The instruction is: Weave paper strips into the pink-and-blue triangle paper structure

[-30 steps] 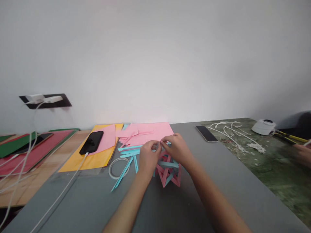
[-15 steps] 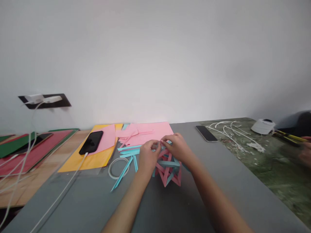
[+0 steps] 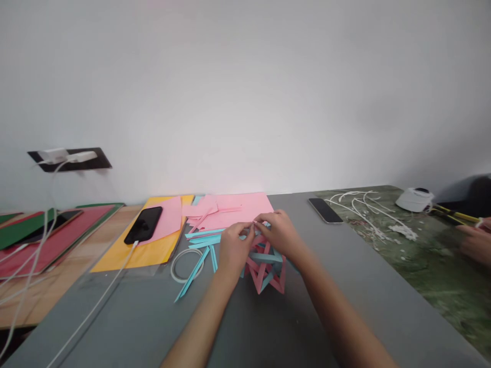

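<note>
A: What differs from the earlier views? We find little. Both hands remain on the pink and blue paper lattice [image 3: 267, 268], which has hardly shifted on the grey worktop [image 3: 245, 327]. At the far right, another person's hand [image 3: 475, 240] has moved further into view.

B: And the counts, near to far? We see one lattice, one white ring [image 3: 183, 266], several loose blue strips [image 3: 199, 245] we cannot count exactly, one pink sheet [image 3: 238, 207], one yellow sheet [image 3: 141, 250], and three phones: one charging [image 3: 144, 225], one on the red sheet [image 3: 57, 222], one by the green surface [image 3: 326, 210].

A: The pose? Both forearms reach forward. Our left hand [image 3: 233, 248] and right hand [image 3: 282, 232] meet at the lattice's top edge, each grip pinched closed on a strip end of the lattice; the fingertips [image 3: 253, 225] touch there.
</note>
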`<state>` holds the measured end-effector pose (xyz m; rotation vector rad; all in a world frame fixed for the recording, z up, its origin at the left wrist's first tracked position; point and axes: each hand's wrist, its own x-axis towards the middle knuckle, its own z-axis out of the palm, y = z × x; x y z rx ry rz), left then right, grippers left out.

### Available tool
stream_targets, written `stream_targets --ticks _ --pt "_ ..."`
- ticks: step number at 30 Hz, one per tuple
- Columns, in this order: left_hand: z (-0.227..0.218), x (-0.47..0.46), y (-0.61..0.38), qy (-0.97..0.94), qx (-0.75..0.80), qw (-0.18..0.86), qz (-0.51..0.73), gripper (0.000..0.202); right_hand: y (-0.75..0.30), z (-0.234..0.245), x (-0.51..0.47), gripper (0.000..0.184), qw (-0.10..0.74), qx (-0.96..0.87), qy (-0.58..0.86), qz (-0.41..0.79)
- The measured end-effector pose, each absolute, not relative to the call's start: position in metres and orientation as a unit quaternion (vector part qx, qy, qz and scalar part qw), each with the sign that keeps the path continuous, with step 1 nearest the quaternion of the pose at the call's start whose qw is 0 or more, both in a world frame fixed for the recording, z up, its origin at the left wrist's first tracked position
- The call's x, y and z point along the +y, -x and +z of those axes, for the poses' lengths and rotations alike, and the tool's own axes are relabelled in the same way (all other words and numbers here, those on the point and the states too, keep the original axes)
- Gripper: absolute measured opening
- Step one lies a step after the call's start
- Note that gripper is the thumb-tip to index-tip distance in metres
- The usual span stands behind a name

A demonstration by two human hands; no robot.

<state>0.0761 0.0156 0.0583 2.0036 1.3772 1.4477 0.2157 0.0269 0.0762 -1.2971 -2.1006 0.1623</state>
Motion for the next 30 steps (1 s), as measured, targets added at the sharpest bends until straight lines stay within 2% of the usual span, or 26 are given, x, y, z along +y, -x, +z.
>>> stream_targets --ticks 10,20,30 --pt "0.0607 0.0150 -0.0771 -0.680 0.494 0.175 0.514 0.010 -0.2138 0.0781 0.0250 0.018 0.323 -0.803 0.497 0.066" --pt "0.0611 0.0151 -0.0765 -0.659 0.500 0.238 0.509 0.012 -0.2149 0.0758 0.0259 0.018 0.332 -0.803 0.488 0.078" --pt "0.0621 0.0149 -0.0761 -0.671 0.509 0.205 0.499 0.011 -0.2136 0.0761 0.0257 0.017 0.329 -0.804 0.490 0.071"
